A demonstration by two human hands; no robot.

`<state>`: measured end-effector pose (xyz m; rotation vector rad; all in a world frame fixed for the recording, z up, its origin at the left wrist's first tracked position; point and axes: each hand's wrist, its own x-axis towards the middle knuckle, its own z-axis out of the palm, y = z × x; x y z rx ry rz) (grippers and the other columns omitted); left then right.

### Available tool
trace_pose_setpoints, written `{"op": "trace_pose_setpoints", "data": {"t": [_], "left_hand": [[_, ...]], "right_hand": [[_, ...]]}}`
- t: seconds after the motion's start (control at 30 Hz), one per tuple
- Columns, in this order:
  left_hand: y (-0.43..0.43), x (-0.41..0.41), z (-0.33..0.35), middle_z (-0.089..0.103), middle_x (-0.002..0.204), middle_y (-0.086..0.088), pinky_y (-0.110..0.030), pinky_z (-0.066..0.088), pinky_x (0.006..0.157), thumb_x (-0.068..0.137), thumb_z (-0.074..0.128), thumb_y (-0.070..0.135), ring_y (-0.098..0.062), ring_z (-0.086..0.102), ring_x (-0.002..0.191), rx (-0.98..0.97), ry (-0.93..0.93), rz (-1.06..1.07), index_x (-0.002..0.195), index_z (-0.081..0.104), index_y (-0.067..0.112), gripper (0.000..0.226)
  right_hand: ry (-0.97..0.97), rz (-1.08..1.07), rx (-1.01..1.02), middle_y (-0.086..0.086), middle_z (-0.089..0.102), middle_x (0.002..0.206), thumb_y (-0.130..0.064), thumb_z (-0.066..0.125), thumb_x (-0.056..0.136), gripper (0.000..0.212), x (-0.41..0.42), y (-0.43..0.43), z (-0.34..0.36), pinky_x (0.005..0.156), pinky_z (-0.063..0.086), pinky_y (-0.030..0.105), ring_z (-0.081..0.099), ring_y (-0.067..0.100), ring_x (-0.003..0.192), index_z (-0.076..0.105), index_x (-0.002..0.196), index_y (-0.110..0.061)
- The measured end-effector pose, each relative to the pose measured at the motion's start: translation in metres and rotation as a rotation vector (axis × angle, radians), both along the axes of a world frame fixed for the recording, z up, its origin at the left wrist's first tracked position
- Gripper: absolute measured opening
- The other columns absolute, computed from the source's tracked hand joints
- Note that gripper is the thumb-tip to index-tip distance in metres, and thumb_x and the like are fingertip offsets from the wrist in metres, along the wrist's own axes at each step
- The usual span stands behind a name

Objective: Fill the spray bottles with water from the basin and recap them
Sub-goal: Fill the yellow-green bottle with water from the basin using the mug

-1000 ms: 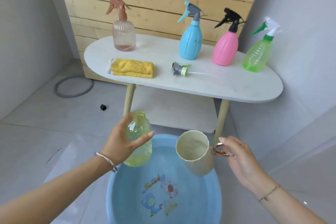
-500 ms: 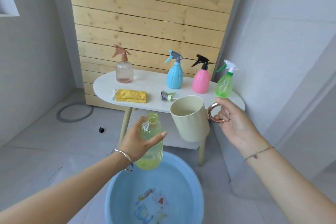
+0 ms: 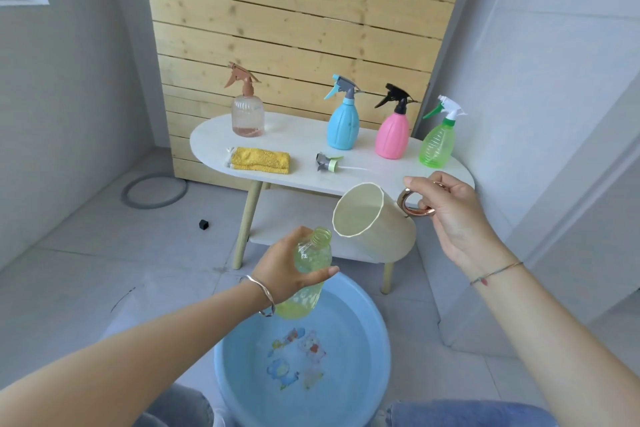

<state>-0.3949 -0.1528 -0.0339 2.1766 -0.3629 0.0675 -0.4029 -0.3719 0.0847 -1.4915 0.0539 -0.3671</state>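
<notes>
My left hand (image 3: 289, 270) grips an uncapped yellow-green bottle (image 3: 310, 274) over the blue basin (image 3: 367, 333), its threaded neck tilted up and right. My right hand (image 3: 450, 215) holds a cream cup (image 3: 377, 222) by its copper ring handle, tipped so its rim hangs just above and right of the bottle's mouth. The bottle's loose grey-and-green spray head (image 3: 327, 162) lies on the white table (image 3: 388, 177). Behind it stand a clear bottle with brown sprayer (image 3: 247, 113), a blue bottle (image 3: 343, 123), a pink bottle (image 3: 393, 132) and a green bottle (image 3: 438, 140), all capped.
A folded yellow cloth (image 3: 259, 159) lies on the table's left part. The table has a lower shelf (image 3: 287, 218) and wooden legs. On the tiled floor sit a grey ring (image 3: 154, 190) and a small black object (image 3: 204, 225). A wooden slat wall stands behind.
The cup rose out of the basin and tipped toward the bottle's mouth. The bottle lifted and tilted slightly. My view moved up and back.
</notes>
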Motion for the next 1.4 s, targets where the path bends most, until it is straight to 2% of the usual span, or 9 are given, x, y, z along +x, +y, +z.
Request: {"op": "trace_pose_setpoints", "data": {"t": [0.1, 0.27, 0.53, 0.67, 0.8, 0.97, 1.1, 1.27, 1.4], "left_hand": [[0.002, 0.000, -0.001, 0.055, 0.111, 0.009, -0.012, 0.032, 0.086, 0.072, 0.077, 0.048, -0.008, 0.051, 0.107, 0.029, 0.001, -0.015, 0.121, 0.050, 0.014, 0.065], [0.003, -0.002, -0.004, 0.053, 0.106, 0.010, -0.011, 0.031, 0.080, 0.074, 0.077, 0.046, -0.009, 0.050, 0.100, 0.068, 0.001, -0.035, 0.121, 0.049, 0.013, 0.063], [-0.001, 0.000, -0.010, 0.053, 0.102, 0.011, -0.009, 0.030, 0.073, 0.074, 0.077, 0.047, -0.008, 0.049, 0.094, 0.078, 0.031, -0.067, 0.117, 0.049, 0.016, 0.060], [-0.001, 0.002, -0.012, 0.055, 0.097, 0.011, -0.003, 0.034, 0.069, 0.073, 0.077, 0.046, -0.010, 0.051, 0.090, 0.066, 0.037, -0.057, 0.113, 0.050, 0.017, 0.057], [-0.001, 0.002, -0.016, 0.054, 0.097, 0.010, -0.012, 0.032, 0.071, 0.073, 0.078, 0.046, -0.011, 0.051, 0.091, 0.069, 0.038, -0.043, 0.116, 0.049, 0.015, 0.060], [-0.002, 0.004, -0.018, 0.054, 0.098, 0.010, -0.015, 0.033, 0.075, 0.073, 0.078, 0.047, -0.012, 0.051, 0.092, 0.076, 0.046, -0.045, 0.116, 0.049, 0.016, 0.061], [-0.003, 0.004, -0.019, 0.053, 0.097, 0.009, -0.013, 0.031, 0.074, 0.072, 0.078, 0.046, -0.012, 0.050, 0.091, 0.076, 0.042, -0.042, 0.118, 0.049, 0.015, 0.062], [-0.003, 0.003, -0.019, 0.052, 0.098, 0.008, -0.013, 0.030, 0.074, 0.073, 0.078, 0.045, -0.012, 0.049, 0.092, 0.085, 0.033, -0.037, 0.120, 0.048, 0.014, 0.064], [-0.002, 0.005, -0.019, 0.054, 0.098, 0.005, -0.017, 0.033, 0.075, 0.073, 0.078, 0.046, -0.015, 0.050, 0.091, 0.082, 0.030, -0.021, 0.121, 0.048, 0.013, 0.065]], "right_hand": [[-0.020, -0.013, -0.054, -0.006, 0.033, 0.049, -0.007, 0.075, 0.074, 0.044, 0.001, 0.002, -0.001, 0.059, 0.029, 0.023, 0.032, 0.012, 0.053, 0.042, 0.048, -0.020], [-0.045, -0.023, -0.113, -0.014, 0.034, 0.041, -0.002, 0.072, 0.077, 0.042, 0.000, 0.010, -0.003, 0.047, 0.033, 0.011, 0.033, 0.003, 0.042, 0.039, 0.054, -0.015], [-0.058, -0.023, -0.160, -0.016, 0.031, 0.039, -0.001, 0.071, 0.078, 0.043, -0.001, 0.016, -0.001, 0.044, 0.030, 0.011, 0.032, 0.001, 0.040, 0.037, 0.055, -0.014], [-0.054, -0.031, -0.181, -0.016, 0.031, 0.039, -0.002, 0.071, 0.078, 0.043, 0.000, 0.016, -0.002, 0.044, 0.029, 0.011, 0.032, 0.001, 0.040, 0.037, 0.055, -0.014], [-0.059, -0.038, -0.210, -0.016, 0.030, 0.038, -0.001, 0.071, 0.079, 0.043, 0.001, 0.017, -0.003, 0.043, 0.028, 0.010, 0.032, 0.000, 0.038, 0.037, 0.055, -0.013], [-0.060, -0.033, -0.230, -0.016, 0.030, 0.038, -0.001, 0.070, 0.079, 0.043, 0.003, 0.019, -0.004, 0.044, 0.029, 0.011, 0.034, 0.000, 0.038, 0.036, 0.056, -0.012], [-0.065, -0.048, -0.271, -0.014, 0.030, 0.044, -0.006, 0.074, 0.076, 0.043, 0.006, 0.017, -0.006, 0.049, 0.028, 0.016, 0.030, 0.003, 0.045, 0.037, 0.056, -0.014], [-0.075, -0.049, -0.306, 0.005, 0.037, 0.059, -0.007, 0.074, 0.076, 0.033, 0.005, 0.018, -0.006, 0.051, 0.032, 0.017, 0.035, 0.008, 0.051, 0.044, 0.061, -0.008], [-0.085, -0.050, -0.322, 0.002, 0.033, 0.057, -0.005, 0.074, 0.076, 0.035, 0.005, 0.019, -0.005, 0.049, 0.030, 0.016, 0.031, 0.005, 0.048, 0.043, 0.060, -0.009]]}}
